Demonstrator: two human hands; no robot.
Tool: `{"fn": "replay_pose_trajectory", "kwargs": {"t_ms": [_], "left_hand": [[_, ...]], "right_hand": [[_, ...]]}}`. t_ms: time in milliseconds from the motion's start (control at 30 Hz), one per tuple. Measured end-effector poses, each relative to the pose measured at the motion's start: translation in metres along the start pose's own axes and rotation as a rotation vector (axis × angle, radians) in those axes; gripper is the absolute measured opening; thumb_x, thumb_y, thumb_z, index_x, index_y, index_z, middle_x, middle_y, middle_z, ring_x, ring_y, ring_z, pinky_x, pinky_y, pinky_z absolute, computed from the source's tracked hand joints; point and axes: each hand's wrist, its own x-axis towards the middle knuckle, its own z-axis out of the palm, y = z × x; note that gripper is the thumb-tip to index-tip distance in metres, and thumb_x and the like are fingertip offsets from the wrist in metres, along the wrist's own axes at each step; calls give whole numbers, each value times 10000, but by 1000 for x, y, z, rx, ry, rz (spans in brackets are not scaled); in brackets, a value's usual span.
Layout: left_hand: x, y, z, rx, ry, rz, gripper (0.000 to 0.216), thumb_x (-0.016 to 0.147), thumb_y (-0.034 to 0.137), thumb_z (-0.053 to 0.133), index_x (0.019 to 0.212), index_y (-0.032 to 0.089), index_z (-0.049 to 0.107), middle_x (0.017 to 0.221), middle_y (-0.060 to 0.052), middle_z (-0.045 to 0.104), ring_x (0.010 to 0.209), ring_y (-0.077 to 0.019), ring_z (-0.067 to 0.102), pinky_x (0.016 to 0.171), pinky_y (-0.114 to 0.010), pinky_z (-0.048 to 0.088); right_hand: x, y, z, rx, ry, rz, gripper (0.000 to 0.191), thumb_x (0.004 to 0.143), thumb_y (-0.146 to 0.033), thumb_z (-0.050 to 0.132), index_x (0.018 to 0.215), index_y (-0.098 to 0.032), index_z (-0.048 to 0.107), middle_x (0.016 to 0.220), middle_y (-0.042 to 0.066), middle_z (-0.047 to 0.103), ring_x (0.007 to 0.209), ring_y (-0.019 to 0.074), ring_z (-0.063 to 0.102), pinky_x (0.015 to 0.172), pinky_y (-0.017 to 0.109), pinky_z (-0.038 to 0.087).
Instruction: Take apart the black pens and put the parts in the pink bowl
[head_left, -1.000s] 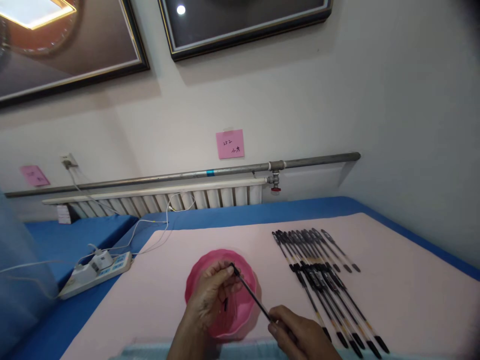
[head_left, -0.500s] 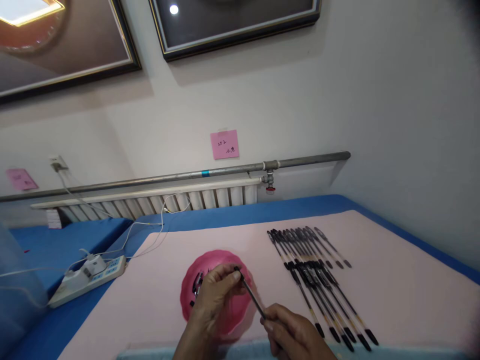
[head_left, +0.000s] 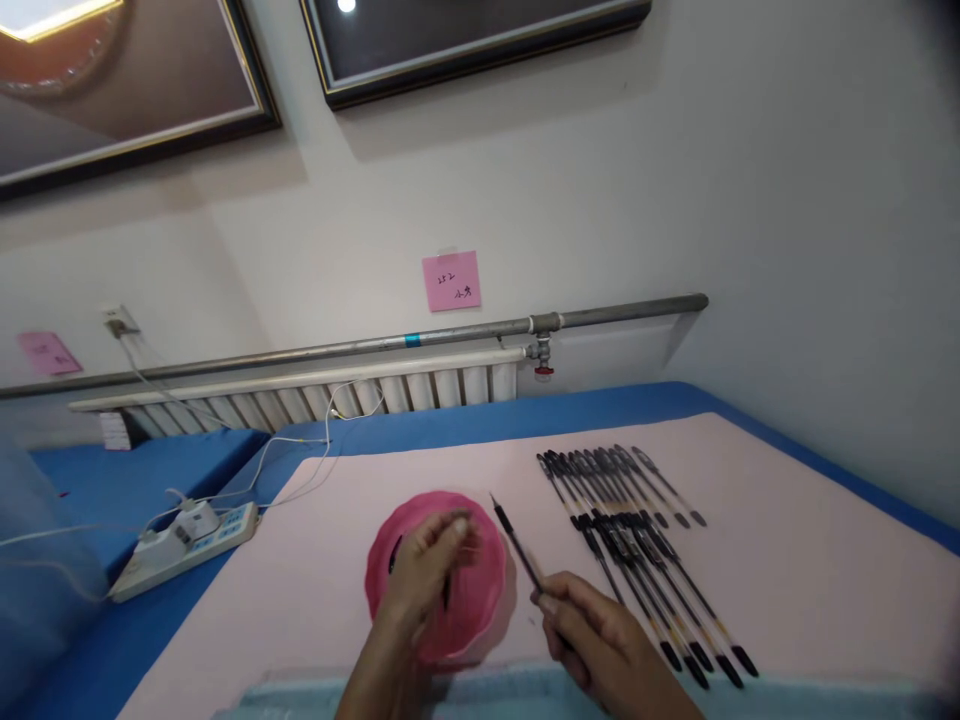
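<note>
My right hand (head_left: 600, 640) grips a thin black pen (head_left: 516, 545) by its lower end, with the tip pointing up and away, free of my other hand. My left hand (head_left: 426, 572) hovers over a pink bowl (head_left: 480, 540), fingers curled together in a pinch; what they hold is too small and blurred to name. Dark small pieces lie inside the bowl. To the right, several black pens (head_left: 637, 540) lie side by side in a row on the pink mat (head_left: 787, 560).
A white power strip (head_left: 184, 538) with cables lies on the blue cover at the left. A radiator (head_left: 315, 400) and a metal pipe (head_left: 615, 312) run along the wall, with a pink note (head_left: 451, 281) above. A pale cloth lies at the near edge.
My left hand let go of the pen's tip and dropped toward the bowl. My right hand swung the pen to the right, so its tip stands free.
</note>
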Motion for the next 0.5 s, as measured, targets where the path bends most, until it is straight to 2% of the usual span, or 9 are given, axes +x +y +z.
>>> {"fn": "replay_pose_trajectory", "kwargs": {"t_ms": [33,133,233,300,500], "left_hand": [[3,-1,-8,253,90,33,287,829,371,482,953,170,645,903,-71,687,792,-181,626,702,-275,465],[10,-7,-27,605,199,30,168,800,211,480,819,179,643,836,-54,679,782,-184,604,695,-272,411],[11,-13,-30,787,177,7,122,736,138,532,673,173,631,706,-52,654,703,-191,579,655,-280,364],[11,-16,-27,887,149,11,148,749,152,533,643,166,636,699,-68,651,704,-200,576,659,-288,351],[15,-18,-20,1044,116,40,210,804,190,493,807,154,700,898,-126,669,885,-243,574,781,-308,349]], "right_hand": [[0,-2,-1,7,20,6,317,824,-503,465,697,-212,457,561,-68,421,434,69,308,415,197,238],[-1,-5,-2,-7,39,10,314,818,-507,470,706,-214,475,560,-68,425,436,71,313,422,202,257],[-2,-4,-2,-38,30,-2,319,828,-501,455,696,-212,480,568,-63,433,447,75,329,428,204,268],[-3,-4,-2,-59,37,-10,311,835,-485,451,698,-209,487,576,-58,440,459,77,343,429,202,270],[-5,-5,-3,-108,30,-24,299,832,-487,449,753,-210,529,579,-53,446,475,86,366,442,199,295]]}}
